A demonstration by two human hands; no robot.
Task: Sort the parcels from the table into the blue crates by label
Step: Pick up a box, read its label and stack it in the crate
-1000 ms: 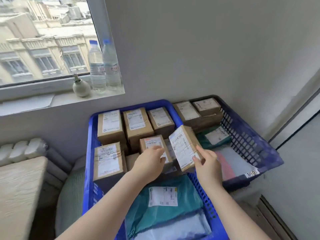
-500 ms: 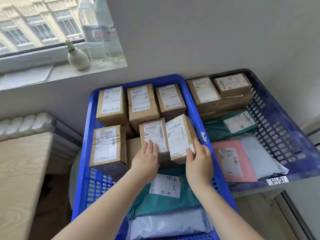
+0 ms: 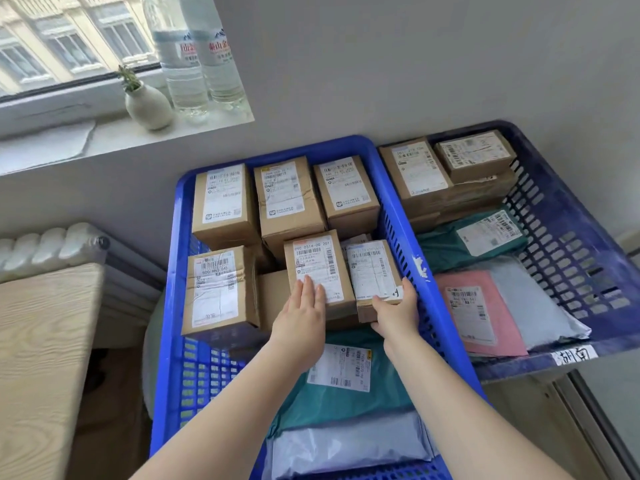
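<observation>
Two blue crates stand side by side: the left crate (image 3: 173, 271) holds several labelled cardboard boxes and, nearer me, teal and grey mailer bags. The right crate (image 3: 571, 237) holds stacked boxes, a teal bag, a pink mailer (image 3: 485, 313) and a grey one. My left hand (image 3: 303, 317) lies flat with straight fingers on a small box (image 3: 317, 261) in the left crate. Right beside it lies another small box (image 3: 372, 268) against the crate's right wall; my right hand (image 3: 394, 310) grips its near end.
A wooden table (image 3: 38, 358) is at the left, with a radiator (image 3: 52, 240) behind it. On the windowsill stand two water bottles (image 3: 197, 64) and a small vase (image 3: 147, 105). The right crate carries a handwritten tag (image 3: 575, 355) on its front rim.
My right hand has lowered the tilted box flat into the left crate beside the neighbouring box. My left hand slid forward onto that neighbouring box. The view tipped downward.
</observation>
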